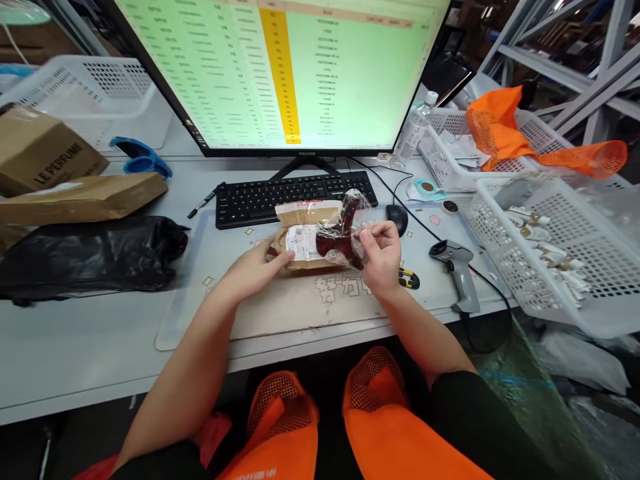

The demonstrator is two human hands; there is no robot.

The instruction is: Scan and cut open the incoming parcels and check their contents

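A small brown cardboard parcel (300, 230) with a white shipping label lies on the desk mat (280, 313) in front of the keyboard (290, 195). My left hand (255, 267) rests against the parcel's left end, fingers curled on it. My right hand (381, 257) pinches a clear plastic bag (345, 230) holding a dark red item, held over the parcel's right end.
A monitor (300, 73) with a green spreadsheet stands behind. A barcode scanner (457, 270), a mouse (397, 217) and white baskets (545, 247) sit to the right. A black bag (90, 257) and brown boxes (45, 150) lie on the left. Orange mesh bags (320, 420) lie below the desk edge.
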